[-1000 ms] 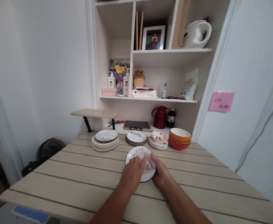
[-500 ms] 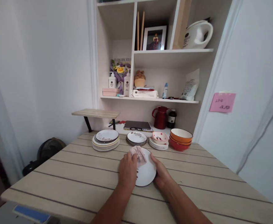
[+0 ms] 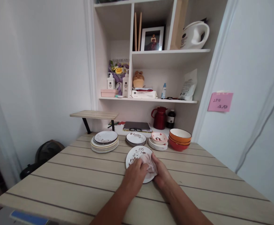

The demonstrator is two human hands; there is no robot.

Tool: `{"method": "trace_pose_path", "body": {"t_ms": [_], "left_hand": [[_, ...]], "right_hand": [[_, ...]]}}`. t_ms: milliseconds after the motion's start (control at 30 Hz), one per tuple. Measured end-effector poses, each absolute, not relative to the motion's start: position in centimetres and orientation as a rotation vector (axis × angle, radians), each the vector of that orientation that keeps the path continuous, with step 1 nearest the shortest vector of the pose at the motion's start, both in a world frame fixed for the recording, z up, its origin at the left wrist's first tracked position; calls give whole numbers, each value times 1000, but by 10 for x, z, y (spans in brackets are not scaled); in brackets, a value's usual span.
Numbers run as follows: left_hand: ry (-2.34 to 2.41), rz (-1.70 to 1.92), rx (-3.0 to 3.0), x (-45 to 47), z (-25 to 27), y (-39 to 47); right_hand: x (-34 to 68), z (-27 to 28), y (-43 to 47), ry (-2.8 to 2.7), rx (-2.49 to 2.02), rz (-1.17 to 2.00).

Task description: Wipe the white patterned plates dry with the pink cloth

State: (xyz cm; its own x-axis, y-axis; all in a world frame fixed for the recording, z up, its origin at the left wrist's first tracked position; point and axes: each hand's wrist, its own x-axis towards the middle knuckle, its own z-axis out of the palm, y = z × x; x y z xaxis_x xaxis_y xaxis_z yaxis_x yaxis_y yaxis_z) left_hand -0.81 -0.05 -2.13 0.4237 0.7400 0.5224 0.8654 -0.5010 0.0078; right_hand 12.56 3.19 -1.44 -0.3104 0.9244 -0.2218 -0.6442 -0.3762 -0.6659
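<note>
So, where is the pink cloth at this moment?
In the head view the pink cloth lies on the near right part of the patterned plate at the table's middle, between the left hand and the right hand.

One head-worn camera looks forward and down, close over the table (image 3: 80,175), facing the shelves (image 3: 169,54).

Far edge of wooden table (image 3: 57,175): stack of large plates (image 3: 104,141), stack of small patterned plates (image 3: 136,138), pink dish (image 3: 159,137) on white saucers, 3 orange-red bowls (image 3: 180,138). Behind: red jug (image 3: 160,117), glasses (image 3: 136,129) on dark notebook. Pink sticky note (image 3: 220,102) on wall.
</note>
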Motion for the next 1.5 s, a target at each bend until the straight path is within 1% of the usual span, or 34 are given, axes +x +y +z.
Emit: {"method": "trace_pose_path", "body": {"t_ms": [133, 300, 400, 500, 633, 867, 1133, 1233, 1400, 1500], "left_hand": [[-1388, -738, -2315, -4, -25, 1], [-1657, -819, -2055, -14, -26, 11], [-1809, -770, -2003, -20, -24, 14], [-1851, -696, -2064, -20, -23, 13], [-1787, -645, -2218, -15, -21, 7], [-1482, -656, -2517, -9, -13, -5], [-1437, -636, -2435, -3, -8, -11], [-1523, -668, -2350, -3, -11, -6], [-1854, -761, -2137, -10, -14, 4], [-1949, -757, -2073, -16, -16, 8]], "right_hand": [[123, -12, 29, -619, -710, 1913], [120, -12, 27, -607, -770, 1880], [120, -13, 27, -599, -829, 1829], [121, -13, 27, -563, -905, 1750], [124, -14, 30, -498, -882, 1725], [124, -13, 31, -538, -755, 1781], [125, -12, 30, -598, -735, 1895], [123, -12, 29, -600, -764, 1876], [119, -11, 26, -640, -848, 1765], [118, -12, 25, -639, -906, 1697]]}}
